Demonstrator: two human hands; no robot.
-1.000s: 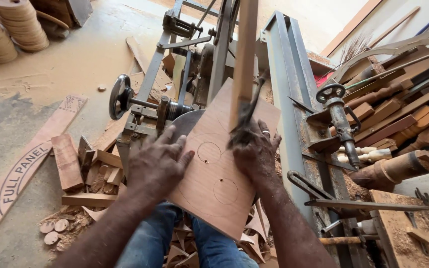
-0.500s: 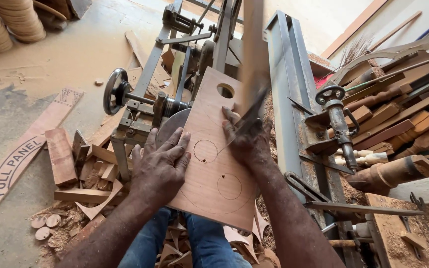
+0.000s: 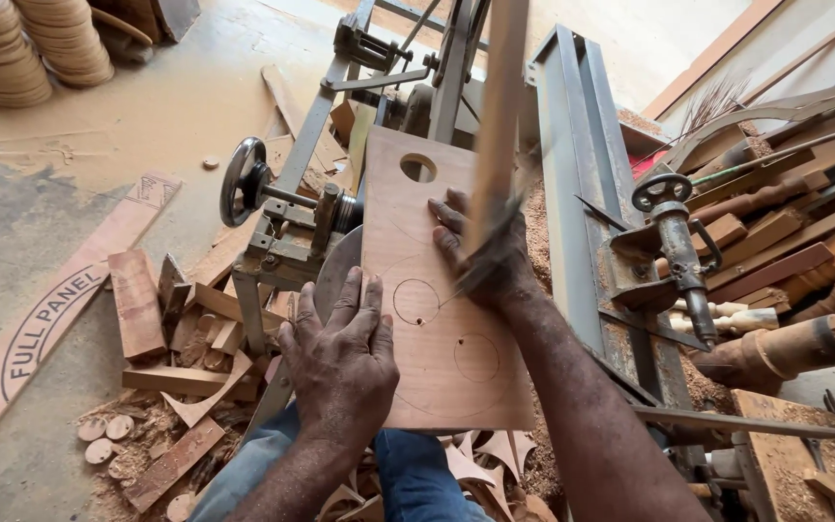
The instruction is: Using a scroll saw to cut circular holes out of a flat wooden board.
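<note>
Hands flat on a board: I am pressing my left hand open, fingers spread, on its near left edge, while my right hand is lying open further up, near the right edge. I am gripping nothing with either hand. Board is lying across a metal machine, with one round hole cut through near its far end and two pencilled circles drawn between my hands. Blurred wooden strip is crossing in front of my right hand. Handwheel is sitting left of the board, offcuts are lying on the floor near left, and stacked discs are standing far left.
</note>
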